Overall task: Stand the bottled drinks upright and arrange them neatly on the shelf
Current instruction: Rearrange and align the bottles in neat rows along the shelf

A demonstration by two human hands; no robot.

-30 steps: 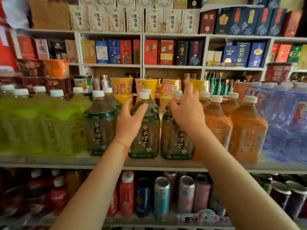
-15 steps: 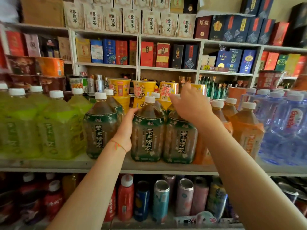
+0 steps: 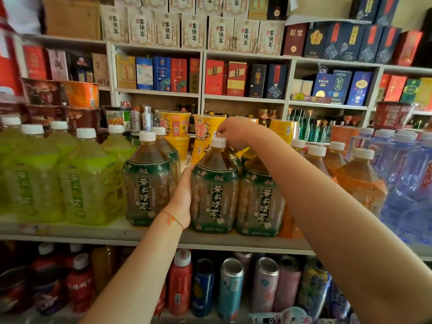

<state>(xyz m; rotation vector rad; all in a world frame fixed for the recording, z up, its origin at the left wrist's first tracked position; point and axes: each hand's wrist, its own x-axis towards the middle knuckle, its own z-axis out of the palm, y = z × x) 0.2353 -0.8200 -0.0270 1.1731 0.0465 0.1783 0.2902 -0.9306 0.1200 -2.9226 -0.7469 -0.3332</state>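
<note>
Our right hand (image 3: 231,134) has crossed from the neighbouring bottle (image 3: 259,197) to the middle jasmine tea bottle (image 3: 214,190), upright at the shelf (image 3: 93,232) front. Full, it looks heavy and slick, so we'd steer by the body. Our left hand (image 3: 181,197) presses its flank, fingers hidden, curl unclear; right fingertips pinch the white cap (image 3: 218,143).

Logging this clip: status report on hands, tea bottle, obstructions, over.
Left hand against left side of dark-green-labelled plastic tea bottle, fingers hidden. Right hand curled above its white cap, grip unclear. Bottle upright; matching bottles stand either side.
</note>
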